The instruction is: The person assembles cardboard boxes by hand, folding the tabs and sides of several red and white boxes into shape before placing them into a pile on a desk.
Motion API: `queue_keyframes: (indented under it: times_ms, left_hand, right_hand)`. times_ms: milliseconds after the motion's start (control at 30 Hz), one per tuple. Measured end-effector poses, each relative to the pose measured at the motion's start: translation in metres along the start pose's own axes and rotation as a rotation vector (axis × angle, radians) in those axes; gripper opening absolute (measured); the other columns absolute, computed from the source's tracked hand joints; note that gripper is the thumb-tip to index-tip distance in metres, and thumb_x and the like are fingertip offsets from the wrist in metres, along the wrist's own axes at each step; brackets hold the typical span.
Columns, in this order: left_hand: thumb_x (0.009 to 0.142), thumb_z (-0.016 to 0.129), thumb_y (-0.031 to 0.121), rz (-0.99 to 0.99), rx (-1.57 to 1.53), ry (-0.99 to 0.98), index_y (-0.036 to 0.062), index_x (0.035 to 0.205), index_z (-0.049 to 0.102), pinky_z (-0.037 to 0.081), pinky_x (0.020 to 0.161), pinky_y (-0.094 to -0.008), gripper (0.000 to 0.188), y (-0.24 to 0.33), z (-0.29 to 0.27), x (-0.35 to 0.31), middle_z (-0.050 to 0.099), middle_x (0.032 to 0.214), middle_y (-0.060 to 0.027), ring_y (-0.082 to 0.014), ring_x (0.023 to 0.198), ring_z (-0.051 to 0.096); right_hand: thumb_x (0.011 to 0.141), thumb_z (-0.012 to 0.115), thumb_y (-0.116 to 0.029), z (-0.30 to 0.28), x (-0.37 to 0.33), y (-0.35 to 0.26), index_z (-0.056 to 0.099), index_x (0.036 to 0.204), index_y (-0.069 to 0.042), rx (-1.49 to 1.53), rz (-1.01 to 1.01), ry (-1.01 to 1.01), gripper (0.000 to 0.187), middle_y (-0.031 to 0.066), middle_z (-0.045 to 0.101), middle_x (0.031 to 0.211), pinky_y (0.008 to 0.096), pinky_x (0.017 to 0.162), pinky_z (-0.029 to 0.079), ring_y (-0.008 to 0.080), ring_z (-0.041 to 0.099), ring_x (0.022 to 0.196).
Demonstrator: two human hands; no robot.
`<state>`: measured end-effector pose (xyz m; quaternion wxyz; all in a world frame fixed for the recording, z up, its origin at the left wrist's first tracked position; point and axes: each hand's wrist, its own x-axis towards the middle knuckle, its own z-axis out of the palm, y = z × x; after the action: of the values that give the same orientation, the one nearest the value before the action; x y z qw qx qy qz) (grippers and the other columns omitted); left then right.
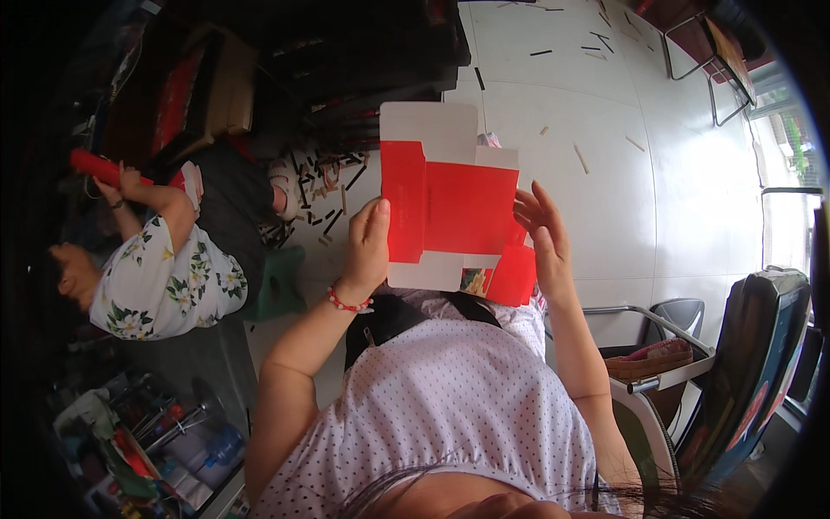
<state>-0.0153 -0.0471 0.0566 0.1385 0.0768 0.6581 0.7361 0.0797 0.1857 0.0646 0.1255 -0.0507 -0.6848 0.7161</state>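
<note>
Red carton [471,208] looks light, thin, crease-prone; best held by edges. Left hand [370,238] grip pinches left edge; right hand [548,235] grip loosely spread, contact unclear.

a red carton [471,208] held unfolded, pale flaps [428,123] spread outward.

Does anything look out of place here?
Yes: thin black and tan strips lie scattered on the pale, glossy floor, densest left of the red-and-white cardboard carton in your left hand; they look like litter.
</note>
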Motion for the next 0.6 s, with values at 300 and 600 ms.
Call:
queue_keyframes:
  times_ms: [300, 600]
  left_hand:
    - [0.095, 0.044, 0.013, 0.249, 0.363, -0.081, -0.0006, 0.077, 0.05, 0.031, 0.047, -0.0291, 0.023, 0.007, 0.009, -0.013, 0.038, 0.056, -0.0048, -0.0101, 0.053, 0.034]
    - [0.089, 0.052, 0.02, 0.22, 0.565, -0.092, -0.0042, 0.088, 0.054, 0.042, 0.057, -0.0387, 0.024, -0.036, 0.024, -0.025, 0.057, 0.072, -0.0192, -0.0309, 0.063, 0.054]
  right_hand:
    - [0.067, 0.07, 0.001, 0.014, 0.027, -0.033, 0.057, 0.104, -0.005, -0.699, -0.329, 0.097, 0.04, 0.0157, 0.052, 0.114, 0.0374, 0.082, 0.045, 0.032, 0.053, 0.101]
    - [0.073, 0.07, -0.037, 0.011, 0.005, -0.031, 0.059, 0.09, -0.009, -1.103, -0.313, 0.256, 0.034, 0.0123, 0.049, 0.113, 0.042, 0.093, 0.036, 0.0313, 0.042, 0.111]
